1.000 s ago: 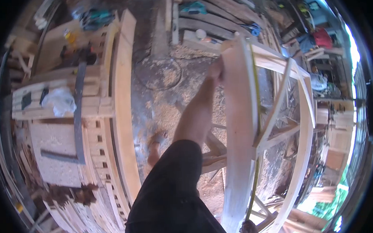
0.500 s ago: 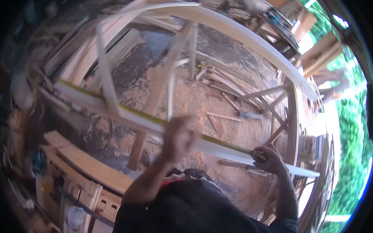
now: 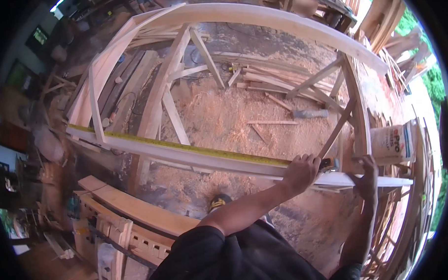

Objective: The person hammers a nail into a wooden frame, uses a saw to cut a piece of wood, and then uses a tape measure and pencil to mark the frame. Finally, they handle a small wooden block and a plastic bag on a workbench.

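A long pale wooden board [image 3: 220, 166] runs across in front of me, part of a large timber frame. Along its top edge lies the extended yellow blade of a tape measure [image 3: 199, 151], from the board's far left end to my left hand. My left hand [image 3: 302, 173] is closed over the blade and the board's edge, right beside the dark tape case [image 3: 326, 164]. Farther right, my right hand [image 3: 366, 178] is at the board with thumb and fingers apart, nothing visible in it.
Sloping timber legs and braces [image 3: 154, 110] support the frame. Wood shavings [image 3: 218, 115] and stacked offcuts [image 3: 266, 81] cover the floor inside it. A white printed sack [image 3: 394, 144] stands at right. Planks [image 3: 137, 204] and a slotted wooden piece [image 3: 144, 246] lie at lower left.
My left hand has come down from mid-board and moved right to the blade by the case. My right hand has let go of the tape case and shifted right along the board.
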`<state>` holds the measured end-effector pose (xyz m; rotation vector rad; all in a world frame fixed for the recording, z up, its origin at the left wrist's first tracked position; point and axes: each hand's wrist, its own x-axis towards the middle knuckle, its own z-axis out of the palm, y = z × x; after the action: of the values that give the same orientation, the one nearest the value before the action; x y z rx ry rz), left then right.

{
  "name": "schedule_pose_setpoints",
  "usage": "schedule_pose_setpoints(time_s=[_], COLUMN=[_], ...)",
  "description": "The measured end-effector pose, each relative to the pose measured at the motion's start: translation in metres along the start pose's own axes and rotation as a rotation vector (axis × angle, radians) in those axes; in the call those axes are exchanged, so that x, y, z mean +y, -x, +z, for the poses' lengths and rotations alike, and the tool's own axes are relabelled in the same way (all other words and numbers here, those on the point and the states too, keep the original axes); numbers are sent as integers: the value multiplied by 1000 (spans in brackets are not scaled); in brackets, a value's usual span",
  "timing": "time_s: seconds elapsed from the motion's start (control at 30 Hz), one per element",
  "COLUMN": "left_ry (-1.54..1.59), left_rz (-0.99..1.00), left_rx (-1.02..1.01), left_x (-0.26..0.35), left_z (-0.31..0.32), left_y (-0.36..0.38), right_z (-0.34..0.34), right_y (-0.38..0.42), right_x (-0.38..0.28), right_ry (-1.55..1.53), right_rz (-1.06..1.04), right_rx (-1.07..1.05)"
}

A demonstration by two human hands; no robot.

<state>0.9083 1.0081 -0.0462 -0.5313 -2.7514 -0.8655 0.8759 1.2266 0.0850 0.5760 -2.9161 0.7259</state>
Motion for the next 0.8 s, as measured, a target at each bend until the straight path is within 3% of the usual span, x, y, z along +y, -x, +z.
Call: schedule_pose_setpoints(time_s=[0.1, 0.2, 0.27, 0.33, 0.4, 0.43, 0.47, 0.5, 0.63, 0.8], left_ry=[114, 68, 163, -754, -128, 128, 159, 184, 298, 313], left_rz=[-7, 51, 134, 97, 75, 59, 83, 109, 178, 189], left_rx=[38, 99, 149, 255, 185, 164, 167, 173, 269, 264], left_x=[5, 17, 19, 38, 53, 60, 67, 74, 96, 105], left_z=[-2, 12, 37, 91, 48, 29, 37, 42, 67, 88], left_y=[-5, -9, -11, -9, -21, -27, -28, -32, -40, -60], right_z=[2, 41, 72, 87, 108, 114, 121, 130, 122, 134], right_y=[6, 12, 10, 6, 0, -3, -3, -1, 0, -2], right_x=[-23, -85, -117, -151, -163, -162, -156, -145, -129, -122], right_ry=[-179, -802, -909, -1040, -1173, -1032, -893, -964, -717, -753], right_rz=[139, 236, 214, 298, 443, 404, 368, 300, 406, 376], right_rx=[214, 409, 337, 37, 22, 26, 23, 85, -114, -213])
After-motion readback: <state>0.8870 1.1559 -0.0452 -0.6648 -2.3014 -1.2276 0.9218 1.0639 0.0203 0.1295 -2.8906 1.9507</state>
